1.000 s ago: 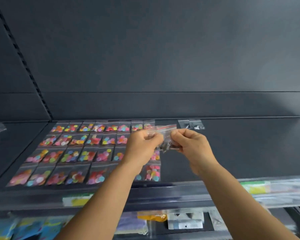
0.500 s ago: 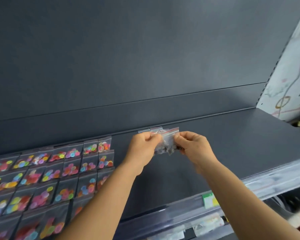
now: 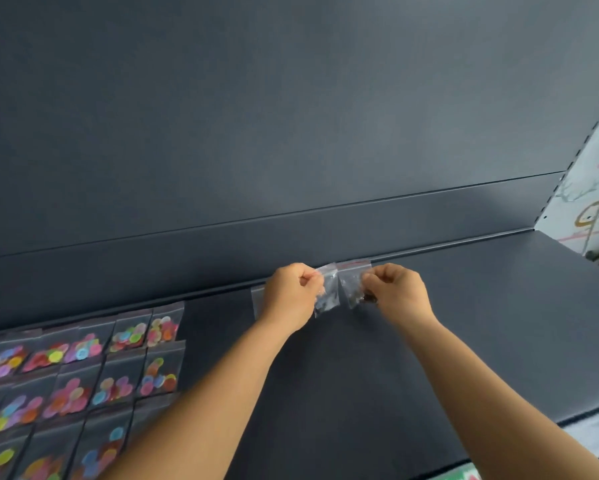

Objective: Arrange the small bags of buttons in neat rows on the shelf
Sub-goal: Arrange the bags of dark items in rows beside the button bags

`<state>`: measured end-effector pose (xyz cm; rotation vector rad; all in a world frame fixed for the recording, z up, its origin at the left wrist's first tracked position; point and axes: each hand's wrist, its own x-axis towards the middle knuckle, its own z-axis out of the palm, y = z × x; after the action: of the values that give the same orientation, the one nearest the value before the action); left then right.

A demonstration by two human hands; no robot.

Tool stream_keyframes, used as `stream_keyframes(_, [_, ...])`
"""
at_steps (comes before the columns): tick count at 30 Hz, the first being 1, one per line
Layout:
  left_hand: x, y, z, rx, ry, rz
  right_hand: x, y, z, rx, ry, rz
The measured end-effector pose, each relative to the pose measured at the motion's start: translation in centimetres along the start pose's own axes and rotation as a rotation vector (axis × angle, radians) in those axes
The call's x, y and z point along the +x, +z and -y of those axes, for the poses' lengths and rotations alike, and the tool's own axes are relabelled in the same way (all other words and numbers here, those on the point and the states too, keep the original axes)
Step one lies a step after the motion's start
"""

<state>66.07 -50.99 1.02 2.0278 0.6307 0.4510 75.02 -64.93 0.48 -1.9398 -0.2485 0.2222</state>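
Dark grey shelf (image 3: 464,341), flat deck w/ a low back lip where it meets the rear panel. On its left end lie clear bags of coloured buttons (image 3: 83,372), flat, edge to edge in rows, running off the frame's left & bottom edges. One more clear bag (image 3: 257,299) lies at the back lip, apart from the rows to their right, mostly hidden; contents can't be made out.
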Motion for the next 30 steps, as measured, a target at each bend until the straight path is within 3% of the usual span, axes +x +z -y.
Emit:
stream_keyframes(8, [3.7, 3.1, 0.0, 0.277, -0.017, -0.045, 5.1, 0.1, -1.4, -0.236, -0.045, 0.097])
stream_keyframes(13, [2.4, 3.6, 0.5, 0.546, 0.209, -0.113, 5.5, -0.5, -2.2, -0.486, -0.304, 0.15])
stream_keyframes(17, [0.2, 4.6, 0.9, 0.684, 0.365, 0.012, 5.2, -0.9, -2.6, -0.597, -0.507, 0.276])
stream_keyframes(21, [-0.2, 4.7, 1.4, 0.703, 0.319, 0.051, 4.9, -0.8, -2.9, -0.624, -0.565, 0.364])
stream_keyframes(30, [0.4, 4.9, 1.4, 0.665, 0.262, 0.007, 5.0, -0.4, -2.9, -0.609, -0.538, 0.323])
